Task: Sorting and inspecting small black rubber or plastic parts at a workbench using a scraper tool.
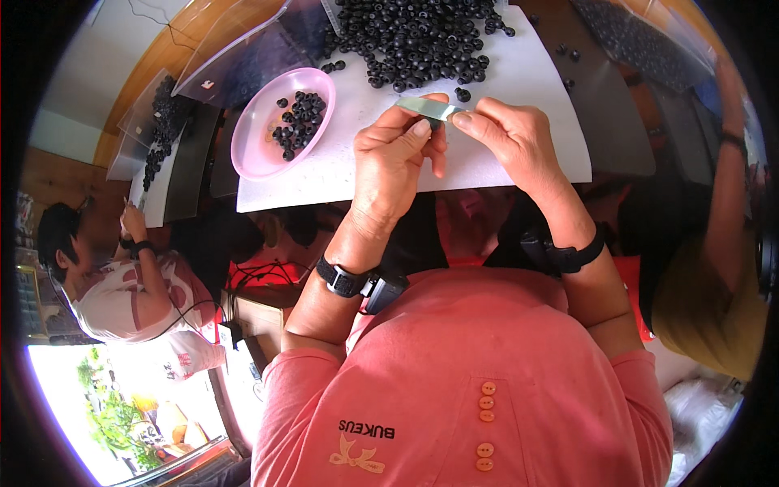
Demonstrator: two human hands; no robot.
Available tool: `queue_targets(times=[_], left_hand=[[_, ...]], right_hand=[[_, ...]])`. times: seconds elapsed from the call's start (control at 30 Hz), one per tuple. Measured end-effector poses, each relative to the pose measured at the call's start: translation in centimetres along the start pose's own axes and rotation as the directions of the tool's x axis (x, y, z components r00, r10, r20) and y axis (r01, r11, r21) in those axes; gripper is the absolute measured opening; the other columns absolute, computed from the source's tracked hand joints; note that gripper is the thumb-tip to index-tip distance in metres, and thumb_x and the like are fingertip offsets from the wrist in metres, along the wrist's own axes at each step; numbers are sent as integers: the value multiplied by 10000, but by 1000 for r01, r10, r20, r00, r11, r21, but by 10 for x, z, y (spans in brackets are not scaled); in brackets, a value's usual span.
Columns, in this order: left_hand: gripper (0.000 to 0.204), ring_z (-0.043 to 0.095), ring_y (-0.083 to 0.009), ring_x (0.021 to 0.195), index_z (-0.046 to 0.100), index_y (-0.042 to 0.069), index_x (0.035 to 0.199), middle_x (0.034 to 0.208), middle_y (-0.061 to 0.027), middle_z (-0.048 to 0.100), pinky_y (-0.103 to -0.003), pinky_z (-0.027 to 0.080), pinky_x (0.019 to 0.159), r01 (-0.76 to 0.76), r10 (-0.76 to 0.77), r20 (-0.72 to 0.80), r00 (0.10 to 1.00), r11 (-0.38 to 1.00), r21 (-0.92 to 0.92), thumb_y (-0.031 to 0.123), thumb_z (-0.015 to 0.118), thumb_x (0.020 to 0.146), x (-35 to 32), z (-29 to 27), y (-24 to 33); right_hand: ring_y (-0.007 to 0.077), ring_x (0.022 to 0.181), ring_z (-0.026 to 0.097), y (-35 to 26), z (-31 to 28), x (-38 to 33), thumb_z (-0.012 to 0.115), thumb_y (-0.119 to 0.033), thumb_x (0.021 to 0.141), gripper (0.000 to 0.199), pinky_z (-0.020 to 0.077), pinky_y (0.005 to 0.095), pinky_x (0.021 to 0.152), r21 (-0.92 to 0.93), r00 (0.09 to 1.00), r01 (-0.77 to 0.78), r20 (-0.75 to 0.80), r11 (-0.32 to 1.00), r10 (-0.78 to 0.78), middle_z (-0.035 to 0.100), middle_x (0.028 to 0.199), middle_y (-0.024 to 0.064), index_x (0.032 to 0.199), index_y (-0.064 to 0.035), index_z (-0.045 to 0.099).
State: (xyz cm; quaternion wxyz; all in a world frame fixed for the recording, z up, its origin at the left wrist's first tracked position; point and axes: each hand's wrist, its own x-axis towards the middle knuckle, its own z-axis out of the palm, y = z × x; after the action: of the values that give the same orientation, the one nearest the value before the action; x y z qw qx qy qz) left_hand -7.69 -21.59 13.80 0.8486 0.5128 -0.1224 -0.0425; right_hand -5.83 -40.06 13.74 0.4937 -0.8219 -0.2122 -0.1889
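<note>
In front of me, over the near part of a white sheet (519, 166), my two hands meet. The fingers of my right hand (515, 138) pinch one end of a thin, flat blade (426, 107), pale green and silvery, which reaches across to the fingertips of my left hand (393, 158). Thumb and fingers of that left hand close on a small black part (434, 123), mostly hidden under the blade and fingers. Just beyond the blade lies a loose black part (462, 95), with a large heap of small round black parts (422, 40) behind it.
On the sheet's left side rests a pink bowl (245, 150) with several black parts in it. A clear plastic panel (243, 61) rises behind the bowl. One person (138, 284) works at another heap on the left; another person's arm (726, 178) shows at right.
</note>
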Motion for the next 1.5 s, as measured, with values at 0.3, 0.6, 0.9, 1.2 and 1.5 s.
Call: queue_targets(times=[0.3,0.6,0.9,1.2,1.5], left_hand=[[270,597,-188,770,594,-75,1207,949,-132,633,-278,484,552,-14,14,8,1000,1000,-8,8,502,967,0,0,0],[233,608,-153,709,644,-51,1153,867,-91,655,-274,503,540,-25,25,-14,1000,999,-25,-4,513,966,2,2,-2],[203,602,-140,700,666,-36,1108,861,-90,638,-272,509,529,-47,44,-104,994,999,-25,0,536,957,-2,-3,20],[178,579,-105,705,720,11,998,865,-57,630,-237,468,599,-132,586,-109,803,353,926,-11,623,850,-9,-95,101],[132,606,-288,880,700,25,861,873,-109,626,-391,495,740,-326,329,231,916,270,906,19,710,730,35,-25,43]], right_hand=[[222,432,400,4,1,1,645,-369,913,454,327,361,453,19,999,43,13,999,-43,422,487,101,618,-40,545],[153,464,325,2,-3,-1,666,-359,902,466,300,336,455,56,999,5,47,998,-7,352,491,76,608,-32,510],[39,548,387,0,-8,-3,659,-292,924,303,290,222,503,526,968,-215,5,823,250,552,665,-33,760,-37,656],[52,574,420,5,-13,-6,636,-329,952,379,319,219,548,665,974,-110,-77,739,214,547,668,-4,718,-32,612],[56,576,429,7,-14,-8,638,-313,954,343,329,222,548,705,967,-82,-114,705,227,545,671,-6,786,-14,647]])
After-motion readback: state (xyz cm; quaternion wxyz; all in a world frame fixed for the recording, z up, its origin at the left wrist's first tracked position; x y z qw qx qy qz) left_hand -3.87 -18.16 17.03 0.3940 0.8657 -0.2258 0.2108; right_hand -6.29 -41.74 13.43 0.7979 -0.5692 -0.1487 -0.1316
